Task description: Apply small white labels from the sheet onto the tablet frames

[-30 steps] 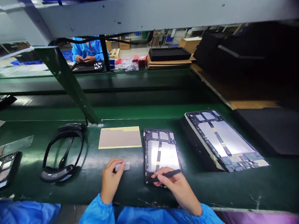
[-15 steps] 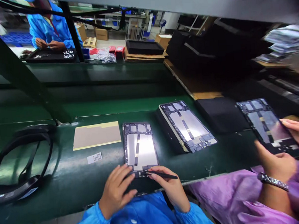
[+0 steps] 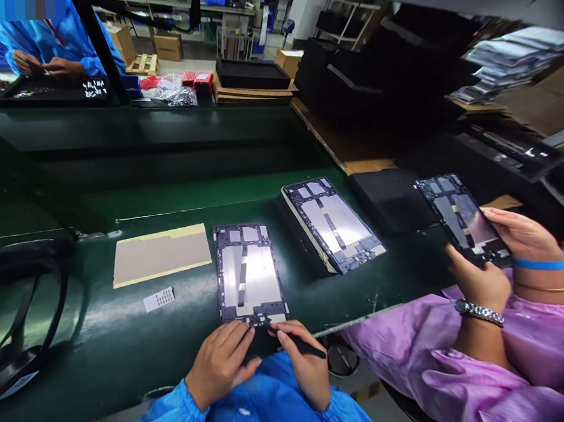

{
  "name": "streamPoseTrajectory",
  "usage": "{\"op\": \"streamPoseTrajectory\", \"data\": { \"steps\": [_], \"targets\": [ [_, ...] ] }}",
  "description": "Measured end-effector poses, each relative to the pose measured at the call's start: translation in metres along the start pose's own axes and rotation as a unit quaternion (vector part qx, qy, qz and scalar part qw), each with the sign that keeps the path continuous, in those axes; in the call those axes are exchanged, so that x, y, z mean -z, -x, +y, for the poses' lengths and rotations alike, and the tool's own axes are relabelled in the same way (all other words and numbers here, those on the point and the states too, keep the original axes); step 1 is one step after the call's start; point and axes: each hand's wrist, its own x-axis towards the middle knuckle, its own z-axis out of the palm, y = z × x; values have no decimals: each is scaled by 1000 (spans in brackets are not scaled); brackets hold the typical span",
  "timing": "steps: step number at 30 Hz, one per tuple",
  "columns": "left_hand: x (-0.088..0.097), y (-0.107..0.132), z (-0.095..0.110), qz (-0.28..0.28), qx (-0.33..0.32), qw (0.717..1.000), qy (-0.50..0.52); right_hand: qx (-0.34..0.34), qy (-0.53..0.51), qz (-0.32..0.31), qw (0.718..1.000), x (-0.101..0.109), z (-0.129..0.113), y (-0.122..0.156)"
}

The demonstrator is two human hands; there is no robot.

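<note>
An opened tablet [image 3: 228, 271] lies on the green bench in front of me, its silver inner plate and a dark flex strip showing. My left hand [image 3: 223, 361] rests at its lower edge, fingers stretched out and fingertips touching the small parts there, thumb apart. Black tweezers [image 3: 307, 346] are held in my right hand [image 3: 304, 369], between thumb and fingers. Their tips reach the tablet's bottom edge near my left fingertips; what they touch is too small to make out. Left of the tablet are a small label sheet [image 3: 159, 299] and a beige sheet with yellow edges [image 3: 160, 256].
To the right stands a stack of similar tablets [image 3: 354, 229], beside a black foam block [image 3: 389, 201]. A co-worker in a pink sleeve [image 3: 415, 349] holds another tablet [image 3: 459, 216]. Black band-like loops [image 3: 25, 309] lie at left. Across the bench a person in blue [image 3: 52, 47] handles small parts.
My view has swung right, so the scene slides left. Both hands remain at the tablet's lower edge; my left fingers have drawn closer together, and the tweezers now slope more steeply.
</note>
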Motion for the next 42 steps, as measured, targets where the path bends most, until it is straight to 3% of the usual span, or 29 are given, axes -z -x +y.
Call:
{"op": "streamPoseTrajectory", "data": {
  "steps": [8,42],
  "targets": [
    [1,0,-1,-8,0,1000,-2,93,71,-2,993,-4,0,5],
    [0,0,1,-15,14,1000,10,100,91,-27,991,-9,-13,4]
  ]
}}
